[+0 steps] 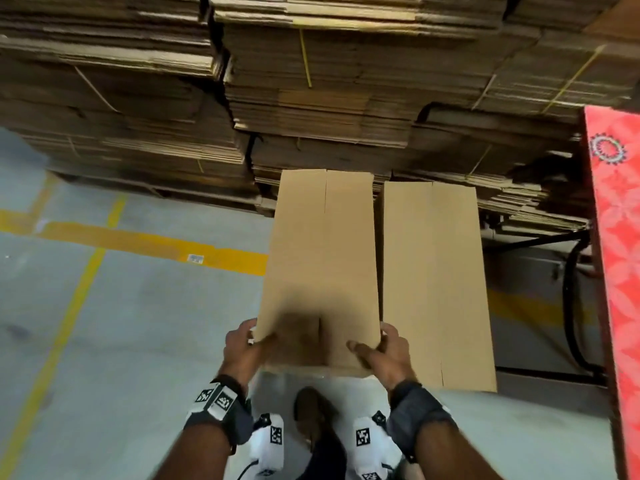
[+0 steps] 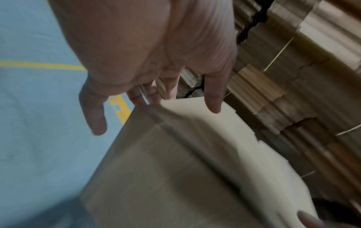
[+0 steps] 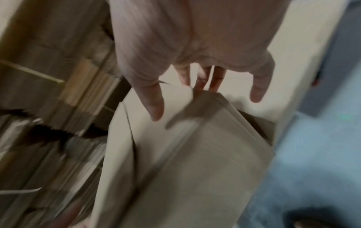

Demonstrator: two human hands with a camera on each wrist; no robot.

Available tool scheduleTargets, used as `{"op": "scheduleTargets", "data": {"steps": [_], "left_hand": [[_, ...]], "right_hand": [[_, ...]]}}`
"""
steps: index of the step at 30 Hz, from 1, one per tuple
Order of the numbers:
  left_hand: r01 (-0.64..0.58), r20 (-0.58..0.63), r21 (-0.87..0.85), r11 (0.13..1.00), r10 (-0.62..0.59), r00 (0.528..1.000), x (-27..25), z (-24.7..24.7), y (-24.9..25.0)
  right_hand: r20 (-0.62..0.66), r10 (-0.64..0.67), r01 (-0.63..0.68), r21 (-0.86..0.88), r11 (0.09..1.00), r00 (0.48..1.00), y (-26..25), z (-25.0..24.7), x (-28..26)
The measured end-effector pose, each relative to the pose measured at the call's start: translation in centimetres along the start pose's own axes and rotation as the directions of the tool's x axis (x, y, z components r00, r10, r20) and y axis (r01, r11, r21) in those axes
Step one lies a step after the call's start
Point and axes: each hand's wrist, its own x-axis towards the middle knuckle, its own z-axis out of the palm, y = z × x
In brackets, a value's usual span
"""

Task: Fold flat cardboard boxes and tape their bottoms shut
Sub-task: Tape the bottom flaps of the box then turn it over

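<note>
A brown cardboard box [image 1: 322, 258] stands squared up in front of me, its two top flaps meeting at a middle seam. My left hand [image 1: 247, 344] grips its near left corner, thumb on the top face and fingers down the side. At the near right corner my right hand [image 1: 381, 348] holds it the same way. The left wrist view shows the box [image 2: 166, 169] blurred under the thumb [image 2: 213, 104]. Seen from the right wrist, the box [image 3: 195, 169] lies below the thumb [image 3: 154, 108]. A second box [image 1: 436, 285] of the same kind stands close on the right.
Tall strapped stacks of flat cardboard [image 1: 311, 98] fill the back. A red patterned panel [image 1: 616, 237] runs down the right edge, with a black cable [image 1: 571, 306] beside it. Yellow lines [image 1: 138, 237] cross the grey floor on the left. My shoe [image 1: 311, 417] is below the box.
</note>
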Motion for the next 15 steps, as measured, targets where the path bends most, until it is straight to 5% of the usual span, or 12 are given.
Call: {"op": "scheduleTargets", "data": {"steps": [5, 15], "left_hand": [[-0.092, 0.014, -0.275, 0.957, 0.1, 0.995, -3.7, 0.6, 3.8], [-0.259, -0.122, -0.333, 0.907, 0.231, 0.965, -19.1, 0.9, 8.0]], "right_hand": [[-0.001, -0.068, 0.065, 0.272, 0.96, 0.998, -7.2, -2.3, -6.3], [0.085, -0.232, 0.199, 0.286, 0.937, 0.969, -10.8, -11.2, -18.0]]}}
